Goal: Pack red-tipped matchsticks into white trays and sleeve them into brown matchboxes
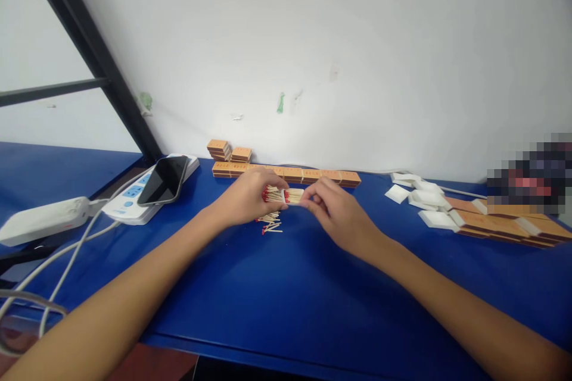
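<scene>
Red-tipped pale matches (269,224), white trays (428,198), orange matchboxes (292,175), blue table (268,292)

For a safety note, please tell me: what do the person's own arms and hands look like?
The left forearm and right forearm are bare, without sleeve or watch in view. The left hand and right hand wear no gloves; no rings show.

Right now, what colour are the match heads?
The match heads are red; the head view shows them best.
</scene>
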The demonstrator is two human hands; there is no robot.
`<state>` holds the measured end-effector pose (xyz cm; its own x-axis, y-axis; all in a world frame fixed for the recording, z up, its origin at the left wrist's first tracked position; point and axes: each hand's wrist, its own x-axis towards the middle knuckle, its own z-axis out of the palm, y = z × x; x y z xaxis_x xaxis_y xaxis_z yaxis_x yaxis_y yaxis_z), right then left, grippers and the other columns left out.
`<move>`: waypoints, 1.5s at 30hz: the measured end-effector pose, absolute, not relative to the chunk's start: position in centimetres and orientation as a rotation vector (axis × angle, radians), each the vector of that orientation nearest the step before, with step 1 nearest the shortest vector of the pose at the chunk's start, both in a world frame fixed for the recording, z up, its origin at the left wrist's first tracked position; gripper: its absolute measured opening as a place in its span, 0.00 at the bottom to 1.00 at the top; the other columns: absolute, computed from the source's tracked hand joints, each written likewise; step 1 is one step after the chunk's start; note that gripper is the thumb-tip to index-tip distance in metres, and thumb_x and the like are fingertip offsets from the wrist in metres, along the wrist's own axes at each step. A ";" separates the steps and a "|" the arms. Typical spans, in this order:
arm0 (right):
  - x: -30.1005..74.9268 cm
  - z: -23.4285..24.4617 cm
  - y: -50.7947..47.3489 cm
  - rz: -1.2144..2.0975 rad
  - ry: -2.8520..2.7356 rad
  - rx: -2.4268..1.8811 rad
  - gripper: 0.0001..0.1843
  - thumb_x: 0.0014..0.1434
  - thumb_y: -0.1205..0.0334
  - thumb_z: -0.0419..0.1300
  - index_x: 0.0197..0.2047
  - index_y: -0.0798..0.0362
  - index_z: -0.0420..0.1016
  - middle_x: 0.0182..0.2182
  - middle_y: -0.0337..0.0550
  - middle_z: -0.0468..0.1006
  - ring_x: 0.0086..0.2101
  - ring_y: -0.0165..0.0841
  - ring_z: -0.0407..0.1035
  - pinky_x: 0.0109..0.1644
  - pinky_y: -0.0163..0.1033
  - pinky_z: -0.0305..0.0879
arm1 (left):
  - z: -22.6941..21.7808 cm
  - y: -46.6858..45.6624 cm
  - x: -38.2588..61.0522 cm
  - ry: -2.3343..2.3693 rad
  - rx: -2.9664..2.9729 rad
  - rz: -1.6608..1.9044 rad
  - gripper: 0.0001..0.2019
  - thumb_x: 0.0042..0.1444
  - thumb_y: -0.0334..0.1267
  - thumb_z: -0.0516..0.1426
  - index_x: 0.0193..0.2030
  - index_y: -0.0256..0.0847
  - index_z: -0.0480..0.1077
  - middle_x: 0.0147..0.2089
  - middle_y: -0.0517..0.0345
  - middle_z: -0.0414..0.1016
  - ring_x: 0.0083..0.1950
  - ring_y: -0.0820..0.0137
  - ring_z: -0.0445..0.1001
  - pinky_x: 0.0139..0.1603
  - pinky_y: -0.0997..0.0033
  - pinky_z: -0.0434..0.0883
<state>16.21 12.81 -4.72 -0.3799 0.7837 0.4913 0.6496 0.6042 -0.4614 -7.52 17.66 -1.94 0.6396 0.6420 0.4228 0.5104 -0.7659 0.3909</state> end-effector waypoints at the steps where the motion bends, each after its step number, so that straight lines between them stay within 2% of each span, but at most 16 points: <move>1: 16.5 -4.7 13.2 0.228 -2.109 -1.146 0.06 0.72 0.64 0.56 0.41 0.51 0.72 0.38 0.42 0.72 0.34 0.33 0.68 0.40 0.39 0.64 | -1.9 17.5 -7.4 0.924 2.612 0.810 0.15 0.54 0.36 0.71 0.48 0.40 0.80 0.46 0.53 0.84 0.48 0.62 0.79 0.50 0.61 0.72; 6: 16.9 -5.1 13.9 0.161 -2.095 -1.208 0.05 0.71 0.64 0.57 0.41 0.51 0.73 0.38 0.43 0.72 0.34 0.34 0.68 0.39 0.40 0.63 | -1.7 17.0 -7.0 0.865 2.545 0.799 0.13 0.55 0.39 0.70 0.47 0.42 0.80 0.44 0.56 0.84 0.44 0.64 0.79 0.45 0.64 0.73; 14: 16.5 -4.9 13.0 0.104 -2.057 -1.130 0.06 0.71 0.62 0.57 0.42 0.51 0.74 0.36 0.42 0.73 0.32 0.33 0.67 0.38 0.40 0.63 | -1.9 17.2 -7.1 0.874 2.544 0.800 0.14 0.56 0.41 0.70 0.48 0.43 0.80 0.46 0.55 0.84 0.45 0.63 0.80 0.46 0.63 0.73; 23: 14.2 -6.4 11.6 0.303 -2.338 -1.034 0.01 0.67 0.64 0.62 0.42 0.52 0.76 0.37 0.41 0.73 0.32 0.31 0.68 0.39 0.38 0.64 | -1.5 17.5 -7.5 0.931 2.591 0.839 0.12 0.58 0.41 0.68 0.47 0.41 0.80 0.45 0.52 0.83 0.45 0.62 0.79 0.48 0.60 0.73; 29: 13.6 -7.2 11.6 0.365 -2.388 -1.006 0.05 0.69 0.64 0.61 0.47 0.52 0.76 0.41 0.43 0.75 0.34 0.31 0.69 0.41 0.39 0.66 | -1.3 17.5 -7.5 0.952 2.613 0.828 0.10 0.58 0.40 0.67 0.46 0.41 0.80 0.44 0.52 0.83 0.43 0.62 0.78 0.47 0.59 0.72; 33: 13.5 -7.3 11.7 0.394 -2.388 -0.982 0.04 0.69 0.67 0.60 0.42 0.52 0.76 0.40 0.42 0.74 0.33 0.30 0.69 0.41 0.38 0.65 | -1.4 17.7 -7.6 0.954 2.623 0.835 0.11 0.57 0.39 0.68 0.46 0.41 0.80 0.44 0.52 0.83 0.44 0.62 0.78 0.48 0.60 0.72; 39: 13.5 -7.2 11.7 0.409 -2.390 -0.996 0.04 0.70 0.66 0.60 0.47 0.52 0.76 0.42 0.43 0.74 0.35 0.31 0.69 0.42 0.39 0.65 | -1.5 17.8 -7.6 0.945 2.632 0.827 0.11 0.58 0.39 0.68 0.46 0.40 0.80 0.44 0.52 0.83 0.44 0.63 0.78 0.48 0.60 0.72; 45: 13.4 -7.1 11.7 0.385 -2.437 -1.057 0.03 0.70 0.67 0.60 0.42 0.53 0.75 0.40 0.42 0.74 0.35 0.32 0.70 0.42 0.39 0.64 | -1.6 17.8 -7.6 0.960 2.625 0.825 0.12 0.58 0.38 0.67 0.48 0.40 0.80 0.46 0.51 0.83 0.46 0.61 0.78 0.50 0.59 0.72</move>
